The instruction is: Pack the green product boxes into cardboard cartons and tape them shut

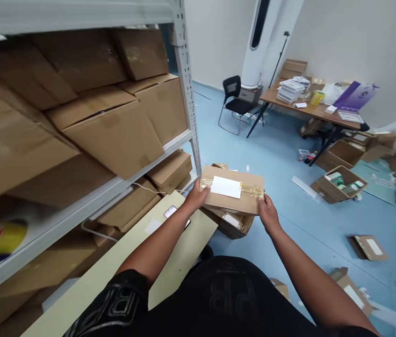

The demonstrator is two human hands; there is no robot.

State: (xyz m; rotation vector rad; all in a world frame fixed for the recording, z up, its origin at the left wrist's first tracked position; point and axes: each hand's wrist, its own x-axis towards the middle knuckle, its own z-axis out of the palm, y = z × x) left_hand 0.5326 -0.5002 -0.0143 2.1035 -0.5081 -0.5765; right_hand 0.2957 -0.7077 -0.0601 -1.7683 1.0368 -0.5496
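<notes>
A flat brown cardboard box (231, 203) with a white label and clear tape is held out in front of me. At its left end my left hand (197, 196) is closed, the thumb on top. My right hand (268, 213) grips the opposite end. Below it stands an open carton (231, 229) with more cardboard in it, partly hidden by the held box. To the left, a phone (170, 211) lies on a pale yellow board (180, 252), partly covered by my left forearm.
Metal shelving (183, 70) packed with cardboard boxes (113, 131) rises on the left. At the back right are a black chair (238, 105) and a wooden desk (310, 117) holding papers. Open cartons (338, 182) and cardboard pieces (368, 248) lie on the blue floor.
</notes>
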